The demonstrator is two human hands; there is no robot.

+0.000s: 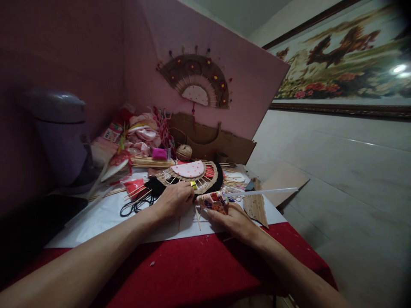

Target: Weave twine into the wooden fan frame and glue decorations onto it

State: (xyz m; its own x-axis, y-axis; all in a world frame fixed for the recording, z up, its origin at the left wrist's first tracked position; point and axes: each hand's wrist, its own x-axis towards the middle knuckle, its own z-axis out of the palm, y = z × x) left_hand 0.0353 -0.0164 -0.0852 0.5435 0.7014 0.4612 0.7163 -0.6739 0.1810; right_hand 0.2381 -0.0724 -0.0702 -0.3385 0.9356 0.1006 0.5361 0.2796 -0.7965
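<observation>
My right hand (pixel 234 220) is wrapped round a glue gun (pixel 212 201) with a colourful patterned body. A long white glue stick (pixel 269 192) juts out of its back, to the right. My left hand (pixel 178 199) is closed at the near edge of a half-round craft fan (pixel 210 182); its fingertips and whatever they pinch are hidden. The fan has thin stick ribs, twine bands, a black outer band and a white dotted half-circle (pixel 189 169) at its far side. The glue gun's front points towards my left fingers.
Bundled sticks (pixel 150 162), a twine ball (pixel 184 152), pink cloth (pixel 144 130) and black cord (pixel 136 206) lie around the fan. Cardboard pieces (pixel 257 205) are at the right. A lidded purple bin (pixel 62 141) stands left. A finished fan (pixel 195 81) hangs on the pink board behind.
</observation>
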